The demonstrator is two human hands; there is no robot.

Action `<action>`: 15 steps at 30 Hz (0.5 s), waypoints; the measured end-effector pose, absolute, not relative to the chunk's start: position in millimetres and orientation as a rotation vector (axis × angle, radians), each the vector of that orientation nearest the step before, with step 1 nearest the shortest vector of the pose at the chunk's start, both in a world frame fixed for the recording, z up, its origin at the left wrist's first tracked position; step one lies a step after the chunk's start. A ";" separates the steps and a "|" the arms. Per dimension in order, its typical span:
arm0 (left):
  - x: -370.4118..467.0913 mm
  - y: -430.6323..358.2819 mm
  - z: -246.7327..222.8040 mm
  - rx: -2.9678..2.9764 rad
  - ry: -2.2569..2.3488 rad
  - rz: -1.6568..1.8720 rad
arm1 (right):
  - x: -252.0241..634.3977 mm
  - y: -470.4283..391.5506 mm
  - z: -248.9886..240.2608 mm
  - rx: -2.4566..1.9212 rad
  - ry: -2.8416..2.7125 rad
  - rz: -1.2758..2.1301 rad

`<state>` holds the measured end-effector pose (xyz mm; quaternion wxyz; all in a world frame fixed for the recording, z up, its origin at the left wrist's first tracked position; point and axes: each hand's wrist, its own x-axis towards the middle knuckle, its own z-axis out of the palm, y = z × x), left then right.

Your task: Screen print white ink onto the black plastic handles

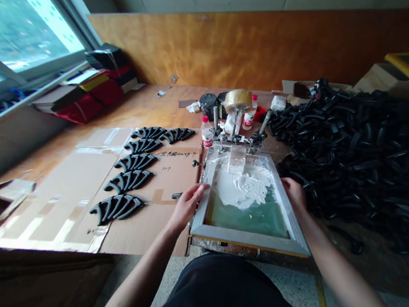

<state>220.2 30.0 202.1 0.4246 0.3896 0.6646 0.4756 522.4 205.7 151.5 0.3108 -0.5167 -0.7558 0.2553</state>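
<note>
A metal-framed screen (250, 238) with green mesh lies in front of me, its far side at a metal clamp stand (237, 140). White paste (246, 190) is spread over the mesh's far half, and a pale block (237, 159) rests at its far edge. My left hand (188, 202) grips the frame's left side, thumb on top. At the right side my right hand (295, 193) is closed on the frame, its fingers partly hidden. What lies beneath the screen is hidden.
Rows of black curved parts (117, 208) lie on cardboard (70, 197) at the left. A large heap of black parts (359, 156) fills the right. Red-capped bottles (207, 133), a dark tub (207, 105) and a tape roll (238, 98) stand behind the screen.
</note>
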 end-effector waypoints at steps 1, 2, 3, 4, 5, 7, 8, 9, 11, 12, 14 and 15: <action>221.2 25.0 184.8 0.964 1.680 1.135 | 520.5 216.5 158.9 -1.394 -1.955 0.611; 222.3 22.1 168.3 0.965 1.709 1.091 | 511.7 224.4 166.4 -1.381 -1.952 0.544; 223.4 21.0 153.2 0.977 1.753 1.052 | 497.0 229.3 173.8 -1.327 -1.994 0.477; 224.3 21.3 140.2 0.995 1.804 1.011 | 478.1 231.5 180.7 -1.244 -2.074 0.417; 225.0 22.4 129.7 1.013 1.854 0.973 | 457.1 231.3 186.8 -1.152 -2.181 0.369; 225.4 25.3 116.1 1.045 1.907 0.909 | 418.0 226.0 194.5 -1.061 -2.398 0.333; 225.2 26.4 112.5 1.055 1.915 0.889 | 403.5 221.5 195.5 -1.071 -2.494 0.344; 224.9 27.1 110.2 1.060 1.919 0.878 | 393.9 215.9 194.4 -1.092 -2.581 0.360; 224.2 27.2 108.0 1.059 1.918 0.874 | 389.9 201.6 187.4 -1.084 -2.722 0.359; 223.9 26.9 107.3 1.052 1.918 0.876 | 394.6 193.0 182.7 -1.026 -2.777 0.335; 223.7 26.2 105.6 1.032 1.915 0.883 | 412.3 175.8 174.5 -0.791 -2.863 0.285; 223.7 25.9 104.6 1.026 1.910 0.887 | 422.5 168.5 172.1 -0.646 -2.893 0.280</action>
